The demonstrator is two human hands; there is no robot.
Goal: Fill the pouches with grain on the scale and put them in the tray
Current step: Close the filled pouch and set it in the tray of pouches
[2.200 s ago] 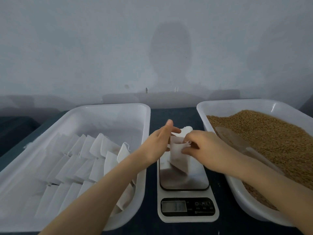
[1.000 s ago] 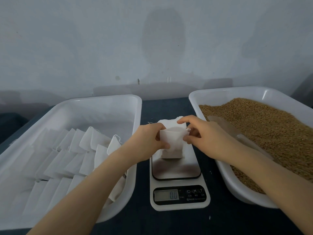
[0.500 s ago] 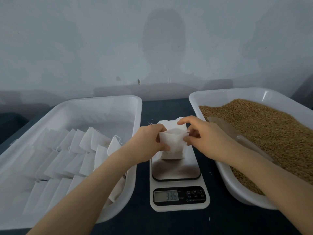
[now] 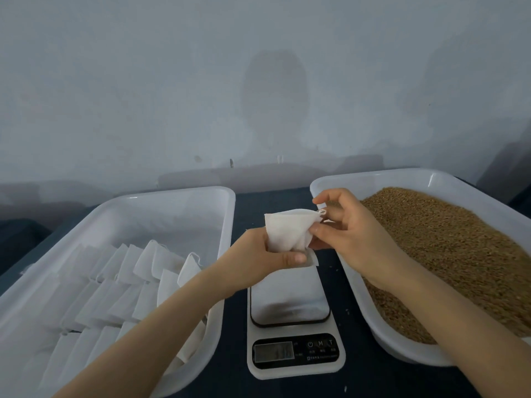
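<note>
Fingers [image 4: 290,257] of both hands pinch the pouch [image 4: 287,228], now lifted off the scale [image 4: 290,300].
The scale's readout is blurred. Above its far end the left hand [image 4: 255,257] grips the pouch's bottom and the right hand [image 4: 356,237] its right edge, forefinger raised. Half a second ago it stood on the plate. Other pouches [image 4: 143,262] line the left tray [image 4: 227,214]; grain [image 4: 445,245] fills the right.

Left hand [image 4: 258,254] curled in grip; right hand [image 4: 355,235] fingers [image 4: 338,214] pinching, index raised.
</note>
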